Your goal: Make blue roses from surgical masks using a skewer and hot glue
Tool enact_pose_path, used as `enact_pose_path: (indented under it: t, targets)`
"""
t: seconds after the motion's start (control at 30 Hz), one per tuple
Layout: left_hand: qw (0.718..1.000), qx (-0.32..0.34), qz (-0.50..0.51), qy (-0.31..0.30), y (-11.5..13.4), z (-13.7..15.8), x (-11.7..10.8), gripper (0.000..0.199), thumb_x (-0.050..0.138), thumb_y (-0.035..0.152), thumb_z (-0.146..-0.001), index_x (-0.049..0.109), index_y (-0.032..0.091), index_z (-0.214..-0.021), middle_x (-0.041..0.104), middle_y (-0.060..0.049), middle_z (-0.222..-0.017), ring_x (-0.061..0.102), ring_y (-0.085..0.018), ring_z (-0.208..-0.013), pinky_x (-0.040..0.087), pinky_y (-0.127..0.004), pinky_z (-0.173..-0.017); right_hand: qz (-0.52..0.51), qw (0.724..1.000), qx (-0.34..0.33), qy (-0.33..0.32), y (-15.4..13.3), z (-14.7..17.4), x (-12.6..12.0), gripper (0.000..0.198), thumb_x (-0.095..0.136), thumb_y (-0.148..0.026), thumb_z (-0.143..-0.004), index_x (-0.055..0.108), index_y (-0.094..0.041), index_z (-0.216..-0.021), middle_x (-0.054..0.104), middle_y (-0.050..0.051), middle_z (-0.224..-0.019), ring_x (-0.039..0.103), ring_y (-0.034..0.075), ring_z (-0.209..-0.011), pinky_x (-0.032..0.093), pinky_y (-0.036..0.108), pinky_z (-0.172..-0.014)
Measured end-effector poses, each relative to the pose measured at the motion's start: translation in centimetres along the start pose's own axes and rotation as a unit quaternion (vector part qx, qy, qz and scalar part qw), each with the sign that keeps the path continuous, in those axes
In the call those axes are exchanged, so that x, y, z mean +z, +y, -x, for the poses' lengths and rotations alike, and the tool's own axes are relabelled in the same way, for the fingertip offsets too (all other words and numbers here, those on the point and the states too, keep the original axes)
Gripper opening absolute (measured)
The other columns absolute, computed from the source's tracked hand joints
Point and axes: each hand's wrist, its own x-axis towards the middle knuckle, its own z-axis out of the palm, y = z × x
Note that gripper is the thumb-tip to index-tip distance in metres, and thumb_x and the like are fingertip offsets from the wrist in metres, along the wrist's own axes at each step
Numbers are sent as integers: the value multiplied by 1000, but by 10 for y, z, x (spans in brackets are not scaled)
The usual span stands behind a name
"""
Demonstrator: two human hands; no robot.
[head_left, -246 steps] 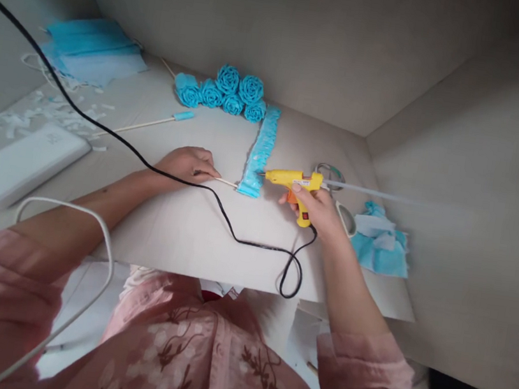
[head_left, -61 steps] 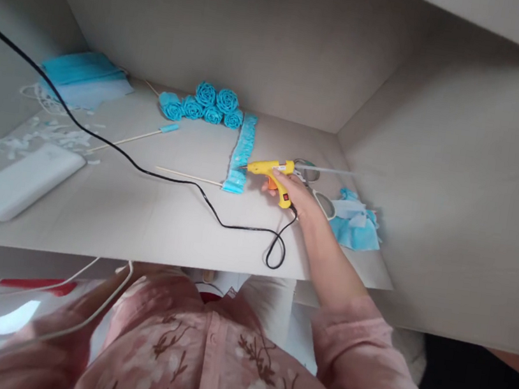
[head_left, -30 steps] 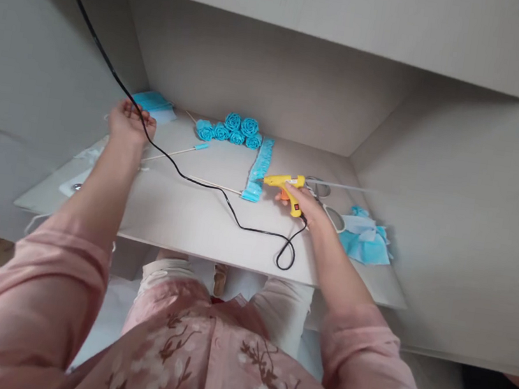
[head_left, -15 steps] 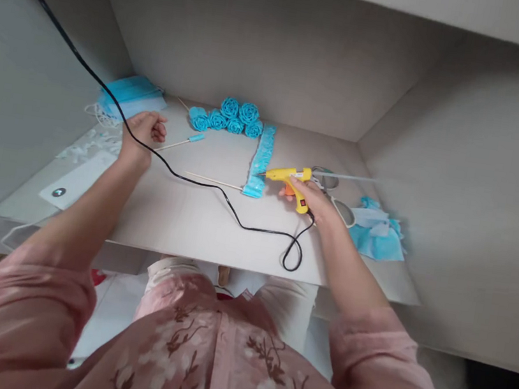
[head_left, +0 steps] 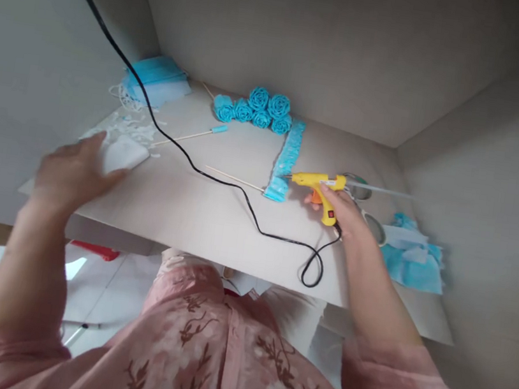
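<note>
My right hand (head_left: 342,209) grips a yellow hot glue gun (head_left: 318,182), a clear glue stick poking from its back. Its nozzle touches or nearly touches a ruffled blue fabric strip (head_left: 289,150). At the strip's near end, a wooden skewer (head_left: 235,178) meets its rolled part. On the left, my left hand (head_left: 76,172) is blurred, thumb and fingers spread, over a flat white object (head_left: 125,153) that it partly covers. Whether it touches that object I cannot tell. A second skewer with a blue tip (head_left: 219,129) lies between the hands.
Several blue fabric roses (head_left: 256,109) are grouped at the back. Blue face masks (head_left: 155,77) and white scraps (head_left: 138,129) lie left. Scissors (head_left: 373,228) and cut blue pieces (head_left: 416,265) lie right. The black cord (head_left: 182,155) crosses the work surface.
My left hand has moved left and toward me, its curled fingers now spread over the white object. The view has shifted; my right hand still holds the glue gun at the strip.
</note>
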Motion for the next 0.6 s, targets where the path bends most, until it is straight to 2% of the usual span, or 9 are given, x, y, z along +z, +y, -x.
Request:
enact_pose_path:
  t: [0.1, 0.23, 0.4, 0.6]
  targets:
    - [999, 8, -21, -40, -8, 5, 19, 97, 35, 72, -88, 34, 12, -164, 49, -22, -160, 56, -49, -137, 50, -59, -108, -4, 1000, 8, 3, -1, 0, 0, 56, 71, -80, -78, 74, -24, -84, 74, 7, -78, 56, 18, -61, 43, 32, -52]
    - [998, 53, -27, -24, -22, -3, 31, 89, 28, 65, -94, 31, 12, -165, 47, -22, -162, 52, -46, -142, 46, -57, -112, -25, 1000, 9, 5, -2, 0, 1, 57, 75, -81, -75, 74, -24, -84, 75, 6, -79, 55, 16, -60, 43, 31, -51]
    - [991, 126, -17, -48, -39, -25, 28, 85, 35, 57, -96, 23, 14, -168, 37, -15, -170, 43, -39, -152, 38, -50, -122, -33, 999, 15, 7, 0, -1, 1, 57, 76, -79, -74, 74, -23, -85, 72, 5, -73, 53, 16, -58, 40, 30, -49]
    - [988, 138, 9, -65, -36, -37, 23, 84, 41, 54, -98, 22, 12, -168, 35, -19, -170, 40, -39, -153, 36, -47, -123, -29, 999, 14, 7, 5, -3, -2, 56, 75, -80, -76, 74, -25, -86, 71, 4, -71, 53, 16, -56, 39, 29, -45]
